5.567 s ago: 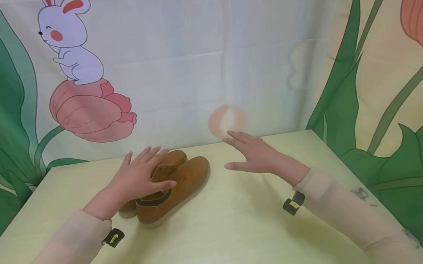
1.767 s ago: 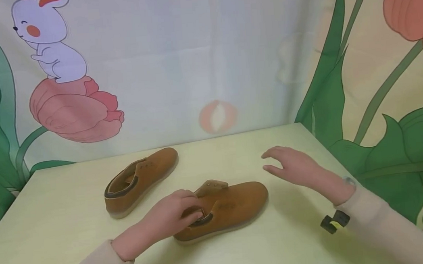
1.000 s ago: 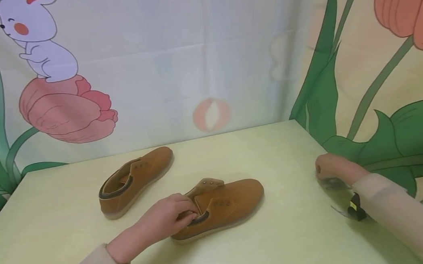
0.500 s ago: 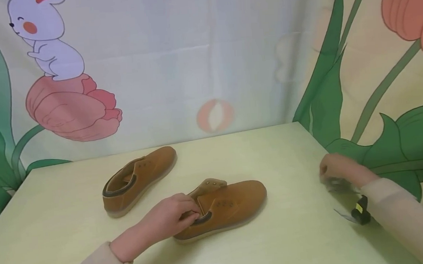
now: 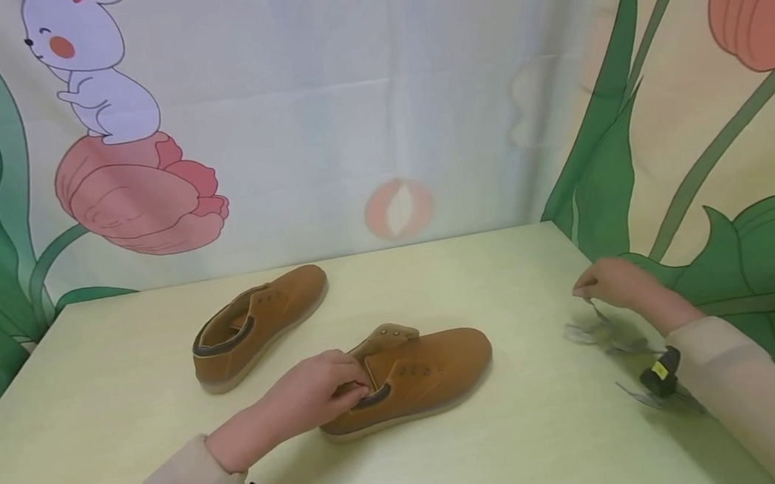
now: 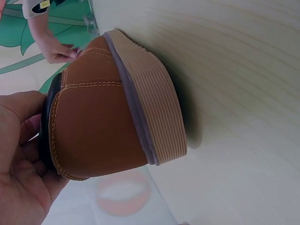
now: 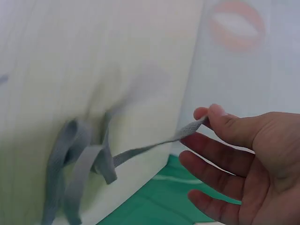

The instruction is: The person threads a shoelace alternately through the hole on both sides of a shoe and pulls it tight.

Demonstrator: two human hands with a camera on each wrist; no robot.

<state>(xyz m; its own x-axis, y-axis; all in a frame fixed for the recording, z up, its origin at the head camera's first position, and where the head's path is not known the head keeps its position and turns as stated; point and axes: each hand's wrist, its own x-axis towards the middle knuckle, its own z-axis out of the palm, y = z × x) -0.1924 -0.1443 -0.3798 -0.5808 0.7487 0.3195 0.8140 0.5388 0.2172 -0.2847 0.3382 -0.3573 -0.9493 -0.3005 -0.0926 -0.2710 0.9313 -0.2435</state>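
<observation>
A brown lace-up shoe [image 5: 435, 372] without laces stands at the middle of the table, toe to the right. My left hand [image 5: 313, 391] grips the collar at its heel; the left wrist view has the hand [image 6: 23, 154] curled over the dark collar above the stitched heel [image 6: 93, 126]. At the table's right edge my right hand [image 5: 620, 287] pinches one part of a grey shoelace [image 5: 609, 328] between thumb and forefinger. In the right wrist view the flat lace [image 7: 154, 145] runs from the fingertips down to a loose bunch.
A matching brown shoe [image 5: 256, 331] stands at the back left of the pale table [image 5: 493, 450]. Another grey lace end [image 5: 637, 395] lies near the right wrist. A printed curtain [image 5: 287, 130] hangs along the table's back edge.
My left hand has drawn one shoe forward and right, away from its mate, and still grips it. My right hand went to the right edge and now lifts part of the grey shoelace.
</observation>
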